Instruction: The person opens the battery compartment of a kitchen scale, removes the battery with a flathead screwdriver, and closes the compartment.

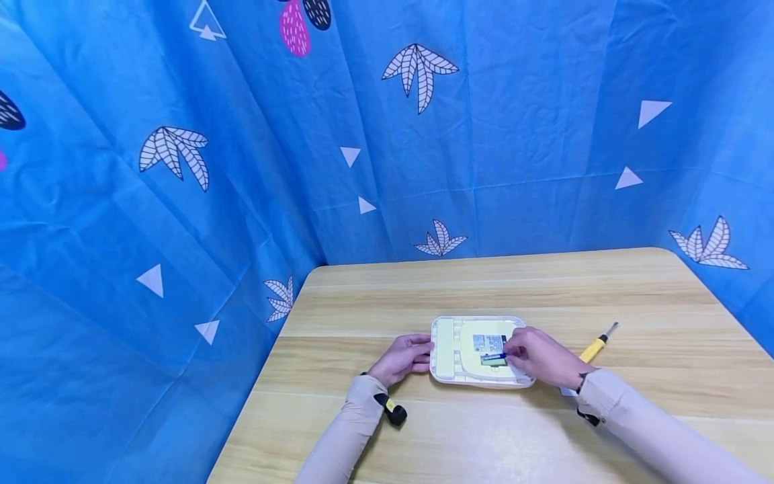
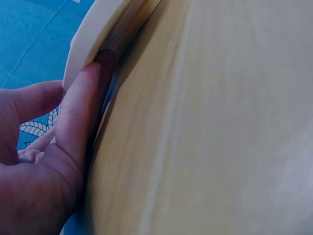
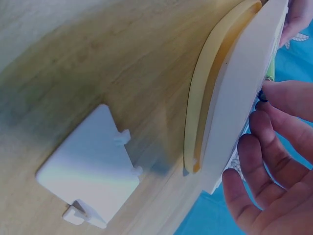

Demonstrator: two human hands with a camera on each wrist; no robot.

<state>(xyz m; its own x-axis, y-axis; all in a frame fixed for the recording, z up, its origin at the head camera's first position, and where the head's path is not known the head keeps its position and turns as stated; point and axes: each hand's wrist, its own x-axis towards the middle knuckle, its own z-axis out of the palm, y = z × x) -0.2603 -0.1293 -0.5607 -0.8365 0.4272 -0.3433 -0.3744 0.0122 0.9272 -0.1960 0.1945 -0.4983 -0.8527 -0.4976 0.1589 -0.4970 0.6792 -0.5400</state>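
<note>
A white rounded device (image 1: 445, 346) lies on the table with its underside and a label facing up. My left hand (image 1: 405, 357) grips its left edge; in the left wrist view the thumb and a finger (image 2: 76, 115) are on either side of the rim. Over the battery compartment, my right hand (image 1: 538, 353) pinches a small blue battery (image 1: 492, 356) by its end. Just beside it, a green battery (image 1: 496, 363) sits in the compartment. How deep the blue one is seated I cannot tell, as the fingertips hide part of it.
A white battery cover (image 3: 93, 166) with small tabs lies on the wooden table (image 1: 375, 296), partly behind my right wrist in the head view. Near it lies a yellow-handled screwdriver (image 1: 594, 349). A blue patterned curtain (image 1: 520, 148) hangs around the table's back and sides.
</note>
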